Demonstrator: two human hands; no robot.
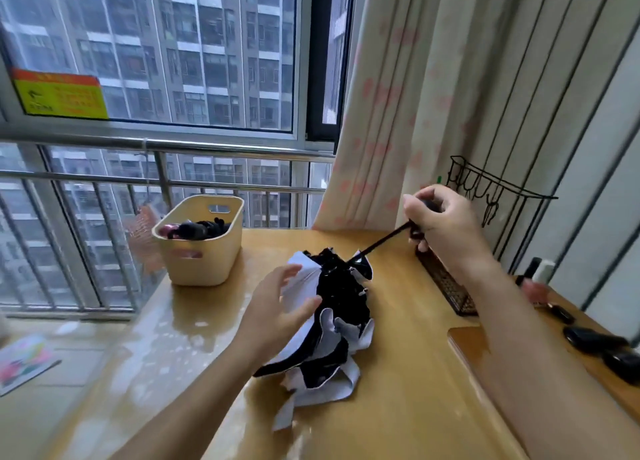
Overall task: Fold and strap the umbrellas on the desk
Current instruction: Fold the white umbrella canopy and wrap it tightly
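Note:
A collapsed umbrella (332, 324), black inside and pale lilac outside, lies crumpled in the middle of the wooden desk (398, 407). Its thin black shaft rises to the upper right. My right hand (440, 220) is shut on the umbrella's black handle at the end of that shaft, above the desk. My left hand (280, 307) is at the left side of the loose canopy, fingers spread and thumb against the fabric, gripping nothing firmly. The canopy folds hang loose and untied.
A cream plastic basket (204, 251) with dark items inside stands at the desk's back left corner. A black wire rack (446, 283) with hooks lines the right side. Small dark cases (595, 341) and bottles lie at the far right. Window railing and curtain are behind.

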